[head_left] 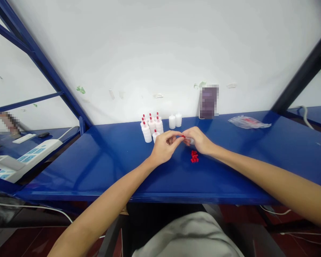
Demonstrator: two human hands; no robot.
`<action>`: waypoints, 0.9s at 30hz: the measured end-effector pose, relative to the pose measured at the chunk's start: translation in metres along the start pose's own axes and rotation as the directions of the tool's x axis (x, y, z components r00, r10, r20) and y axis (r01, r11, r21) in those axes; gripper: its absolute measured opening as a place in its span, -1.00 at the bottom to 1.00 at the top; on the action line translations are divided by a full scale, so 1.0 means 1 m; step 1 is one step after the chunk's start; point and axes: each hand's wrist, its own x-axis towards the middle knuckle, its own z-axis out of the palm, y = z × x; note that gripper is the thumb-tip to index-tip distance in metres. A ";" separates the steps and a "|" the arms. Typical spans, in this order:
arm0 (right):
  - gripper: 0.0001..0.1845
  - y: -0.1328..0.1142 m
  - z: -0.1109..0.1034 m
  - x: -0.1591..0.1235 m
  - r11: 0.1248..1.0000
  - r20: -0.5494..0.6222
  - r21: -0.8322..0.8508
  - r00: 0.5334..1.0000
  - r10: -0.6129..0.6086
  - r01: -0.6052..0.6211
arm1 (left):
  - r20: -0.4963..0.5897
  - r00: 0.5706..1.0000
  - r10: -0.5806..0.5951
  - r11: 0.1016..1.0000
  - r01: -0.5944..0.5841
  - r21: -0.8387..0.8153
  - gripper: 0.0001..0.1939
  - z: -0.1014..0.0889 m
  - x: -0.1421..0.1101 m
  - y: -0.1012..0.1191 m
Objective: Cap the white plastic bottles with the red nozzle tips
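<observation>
My left hand (164, 146) is closed, thumb and forefinger pinching a small red cap (183, 136). My right hand (199, 139) is wrapped round a small white bottle (192, 141), mostly hidden by the fingers, with the cap at its tip end. Just below the right hand, a small pile of red caps (194, 156) lies on the blue table. Behind my left hand stands a group of several white bottles (152, 126) with red caps on. One more capped bottle (155, 135) is partly covered by that hand. Two white bottles without red caps (175, 121) stand farther back.
A phone (208, 102) leans on the wall at the back of the blue table (109, 160). To the right lies a clear plastic bag (248, 122) with something red inside. A white power strip (29, 159) sits at the left, beyond the blue frame post.
</observation>
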 end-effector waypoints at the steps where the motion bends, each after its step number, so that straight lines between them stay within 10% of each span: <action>1: -0.60 -0.001 0.002 -0.001 1.000 0.008 0.002 1.000 -0.001 0.001 | 0.000 1.000 0.004 1.000 -0.004 -0.003 -0.80 0.000 0.000 0.000; 27: -0.67 -0.002 0.004 -0.006 0.983 -0.001 -0.142 0.993 -0.118 0.116 | 0.172 0.984 -0.042 0.992 0.062 -0.110 -0.78 0.001 -0.005 0.004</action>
